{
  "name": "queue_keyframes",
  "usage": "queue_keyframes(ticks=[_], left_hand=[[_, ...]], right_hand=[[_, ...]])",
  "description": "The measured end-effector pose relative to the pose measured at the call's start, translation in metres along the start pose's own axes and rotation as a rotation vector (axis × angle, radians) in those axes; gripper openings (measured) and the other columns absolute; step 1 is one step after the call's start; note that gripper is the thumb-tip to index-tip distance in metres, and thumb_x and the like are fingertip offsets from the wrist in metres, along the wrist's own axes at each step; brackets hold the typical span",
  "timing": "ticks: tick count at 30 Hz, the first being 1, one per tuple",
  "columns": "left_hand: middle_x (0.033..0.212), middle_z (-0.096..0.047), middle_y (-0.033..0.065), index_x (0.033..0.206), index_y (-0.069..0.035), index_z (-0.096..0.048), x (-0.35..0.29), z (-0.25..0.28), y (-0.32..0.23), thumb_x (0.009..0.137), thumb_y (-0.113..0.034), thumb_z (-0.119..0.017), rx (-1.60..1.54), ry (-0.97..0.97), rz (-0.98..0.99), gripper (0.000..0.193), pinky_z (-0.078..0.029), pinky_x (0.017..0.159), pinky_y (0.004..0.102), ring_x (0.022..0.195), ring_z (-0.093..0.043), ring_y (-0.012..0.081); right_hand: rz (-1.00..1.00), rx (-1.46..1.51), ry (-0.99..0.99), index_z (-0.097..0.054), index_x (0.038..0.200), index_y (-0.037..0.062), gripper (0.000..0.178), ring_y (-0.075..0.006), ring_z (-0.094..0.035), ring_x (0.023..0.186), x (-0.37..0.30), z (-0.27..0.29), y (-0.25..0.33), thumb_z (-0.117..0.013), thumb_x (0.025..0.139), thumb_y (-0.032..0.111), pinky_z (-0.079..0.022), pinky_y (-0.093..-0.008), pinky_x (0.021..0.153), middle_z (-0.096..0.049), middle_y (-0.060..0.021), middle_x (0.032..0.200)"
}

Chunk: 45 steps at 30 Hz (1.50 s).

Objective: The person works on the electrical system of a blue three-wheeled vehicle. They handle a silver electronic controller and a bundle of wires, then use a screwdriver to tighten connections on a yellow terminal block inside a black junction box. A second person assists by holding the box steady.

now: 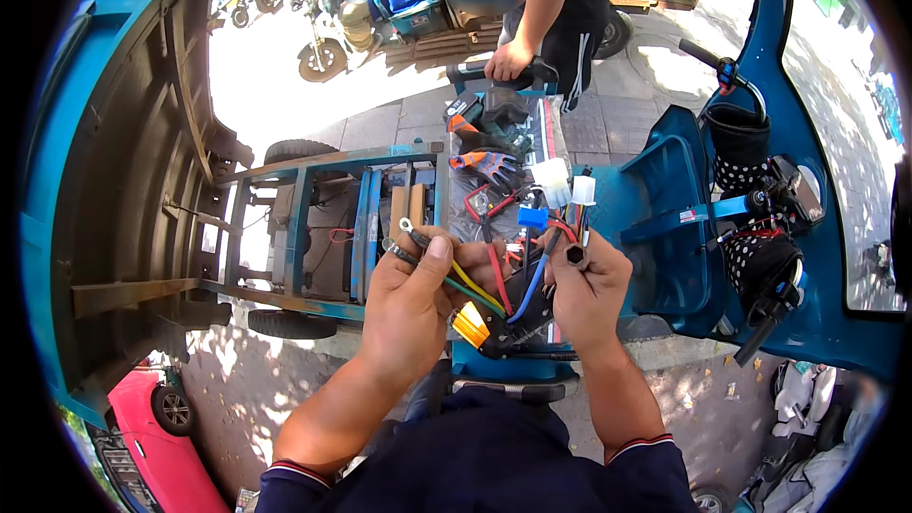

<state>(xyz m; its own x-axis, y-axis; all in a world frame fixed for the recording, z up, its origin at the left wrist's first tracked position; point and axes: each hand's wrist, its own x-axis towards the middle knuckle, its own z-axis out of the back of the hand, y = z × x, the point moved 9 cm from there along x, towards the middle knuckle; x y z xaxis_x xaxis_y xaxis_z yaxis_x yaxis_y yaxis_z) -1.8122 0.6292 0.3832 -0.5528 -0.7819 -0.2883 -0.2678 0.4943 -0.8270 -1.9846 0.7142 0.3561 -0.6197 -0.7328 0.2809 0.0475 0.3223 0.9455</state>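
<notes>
My left hand pinches thick wires with ring terminals between thumb and fingers. My right hand grips a dark socket tool beside a bundle of red, blue, yellow and green wires. The wires run down into a black controller box with an orange end held between both hands. White and blue plug connectors stick up from the bundle just above my right hand.
A blue electric tricycle lies open below: its frame on the left, the raised cargo bed far left, handlebars on the right. Orange-black gloves lie ahead. Another person's hand grips a bar. A red vehicle is lower left.
</notes>
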Motion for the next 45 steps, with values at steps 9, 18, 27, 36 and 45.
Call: queue_keyframes(ticks=[9,18,27,36,45], left_hand=[[0.114,-0.072,0.0189,0.112,-0.007,-0.058,0.079,0.008,-0.016,0.11,-0.02,-0.051,-0.062,0.107,-0.089,0.015,-0.059,0.094,0.0437,0.107,-0.073,0.0321],[0.121,-0.071,0.0197,0.11,-0.009,-0.058,0.145,0.068,0.036,0.11,-0.023,-0.051,-0.043,-0.056,0.044,0.015,-0.057,0.097,0.0457,0.111,-0.072,0.032],[0.113,-0.073,0.0227,0.107,-0.006,-0.057,0.155,0.081,0.053,0.111,-0.021,-0.049,0.011,-0.047,0.034,0.017,-0.06,0.084,0.0374,0.091,-0.075,0.0257],[0.1,-0.075,0.0183,0.107,-0.007,-0.057,0.099,0.139,0.094,0.11,-0.024,-0.052,-0.178,-0.244,0.117,0.018,-0.057,0.081,0.0353,0.077,-0.068,0.0178],[0.098,-0.074,0.0158,0.11,-0.008,-0.055,0.098,0.143,0.09,0.11,-0.027,-0.053,-0.175,-0.245,0.119,0.019,-0.058,0.074,0.0332,0.082,-0.068,0.0166]], right_hand=[[-0.039,-0.104,-0.046,-0.072,0.087,0.001,0.023,-0.0022,-0.048,0.055,0.07,-0.01,-0.02,-0.069,0.102,0.019,-0.034,-0.0249,0.048,-0.063,0.0017,0.066],[-0.304,-0.093,-0.066,-0.073,0.079,0.001,0.036,-0.0042,-0.047,0.054,0.076,-0.009,-0.132,-0.07,0.102,0.028,-0.034,-0.0249,0.05,-0.061,0.0024,0.064],[-0.562,0.09,0.009,-0.071,0.106,-0.0025,0.021,-0.0102,-0.069,0.081,0.072,-0.006,-0.182,-0.07,0.1,0.018,-0.053,-0.0242,0.065,-0.073,-0.0072,0.09],[-0.857,0.001,-0.277,-0.065,0.103,0.0024,0.016,-0.0049,-0.055,0.069,0.014,0.094,-0.243,-0.07,0.097,0.016,-0.036,-0.0183,0.049,-0.064,-0.0031,0.084],[-0.871,0.027,-0.338,-0.06,0.122,-0.0009,0.026,-0.0078,-0.052,0.07,-0.009,0.056,-0.341,-0.058,0.095,-0.001,-0.038,-0.0228,0.052,-0.06,-0.0033,0.09]])
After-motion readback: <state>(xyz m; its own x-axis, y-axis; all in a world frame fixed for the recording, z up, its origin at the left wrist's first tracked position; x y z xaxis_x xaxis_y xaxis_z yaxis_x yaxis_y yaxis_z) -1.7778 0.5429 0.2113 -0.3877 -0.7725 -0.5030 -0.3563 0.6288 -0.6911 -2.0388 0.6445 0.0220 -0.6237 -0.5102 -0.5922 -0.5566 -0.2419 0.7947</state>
